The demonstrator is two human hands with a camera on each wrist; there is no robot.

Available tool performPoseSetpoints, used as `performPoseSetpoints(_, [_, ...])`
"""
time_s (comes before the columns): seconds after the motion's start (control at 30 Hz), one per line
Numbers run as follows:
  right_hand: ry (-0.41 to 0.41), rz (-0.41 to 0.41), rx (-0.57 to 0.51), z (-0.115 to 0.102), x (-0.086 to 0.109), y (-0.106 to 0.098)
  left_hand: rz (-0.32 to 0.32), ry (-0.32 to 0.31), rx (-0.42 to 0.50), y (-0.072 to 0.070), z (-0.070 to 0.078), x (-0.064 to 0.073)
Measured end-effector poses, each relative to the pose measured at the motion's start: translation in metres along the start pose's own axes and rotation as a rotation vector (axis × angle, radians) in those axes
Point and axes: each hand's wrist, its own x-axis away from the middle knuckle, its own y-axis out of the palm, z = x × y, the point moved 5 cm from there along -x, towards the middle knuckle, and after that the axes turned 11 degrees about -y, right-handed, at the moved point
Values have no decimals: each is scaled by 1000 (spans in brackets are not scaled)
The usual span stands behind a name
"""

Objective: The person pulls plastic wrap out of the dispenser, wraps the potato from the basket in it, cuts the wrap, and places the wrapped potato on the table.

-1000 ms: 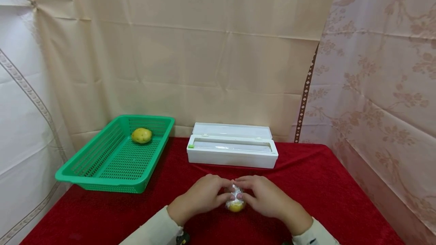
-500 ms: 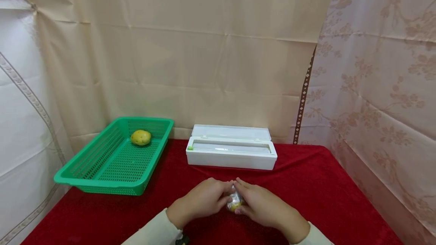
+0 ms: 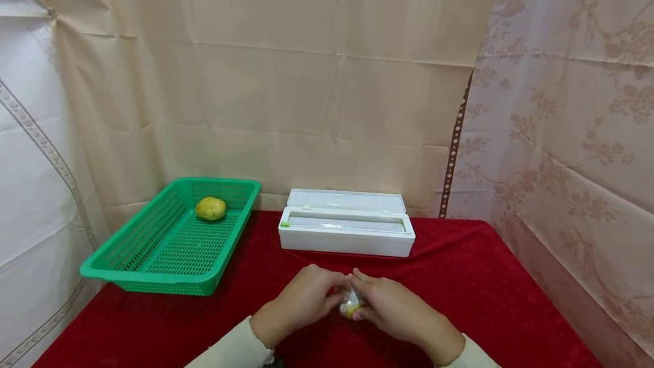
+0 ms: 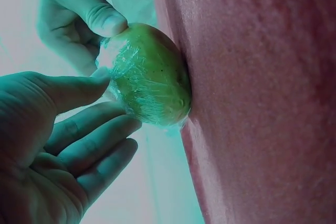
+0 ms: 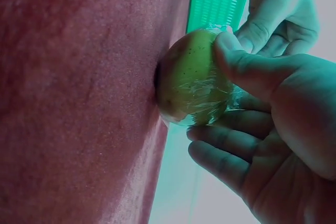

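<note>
A yellow mango (image 4: 156,72), partly wrapped in clear plastic wrap (image 4: 137,95), rests on the red cloth between my two hands. My left hand (image 3: 306,295) has its thumb (image 4: 79,92) against the wrap's bunched far end and its fingers at the mango's side. From the other side my right hand (image 3: 395,306) holds the mango, its thumb (image 5: 247,66) on the skin near the wrap and its fingers along the side. The bare end of the mango faces me against the cloth. The bunched end of the wrap is mostly hidden by fingers.
Behind the hands stands a white cling-film box (image 3: 347,244) with its lid raised and a roll inside. To the left a green basket (image 3: 176,287) holds another yellow mango (image 3: 210,208). Red cloth (image 3: 490,294) covers the table; curtains hang behind and beside it.
My right hand has shifted slightly left and turned its fingers inward over the wrap. The mango has tilted a little and less of it shows. My left hand stays nearly in place.
</note>
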Motion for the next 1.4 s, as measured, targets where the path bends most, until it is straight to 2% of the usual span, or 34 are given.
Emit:
performPoseSetpoints(0.1, [-11, 18, -7, 1, 0, 0, 6, 7, 21, 0, -1, 0])
performPoseSetpoints(0.27, [-2, 64, -92, 6, 1, -1, 7, 27, 18, 1, -3, -1])
performPoseSetpoints(0.47, [30, 99, -201, 16, 3, -1, -90, 36, 25, 0, -3, -2])
performPoseSetpoints(0.53, [39, 111, -227, 20, 3, 0, -103, 38, 21, 1, -3, -2])
performPoseSetpoints(0.63, [50, 148, -275, 25, 3, 1, -80, 44, 26, 2, -6, -3])
performPoseSetpoints(0.73, [79, 190, -337, 29, 4, -3, -35, 58, 69, 1, -8, -3])
performPoseSetpoints(0.87, [159, 243, -401, 32, 6, -14, 22, 48, 182, -6, -10, -4])
performPoseSetpoints(0.97, [184, 299, -423, 30, 6, -25, 65, 17, 287, -12, -13, -4])
performPoseSetpoints(1.1, [173, 354, -458, 25, 3, -34, 80, -43, 462, -17, -17, -4])
performPoseSetpoints(1.27, [127, 355, -499, 14, 2, -39, 68, -111, 681, -24, -24, -5])
performPoseSetpoints(1.4, [81, 367, -502, 7, 3, -43, 42, -155, 806, -26, -27, -6])
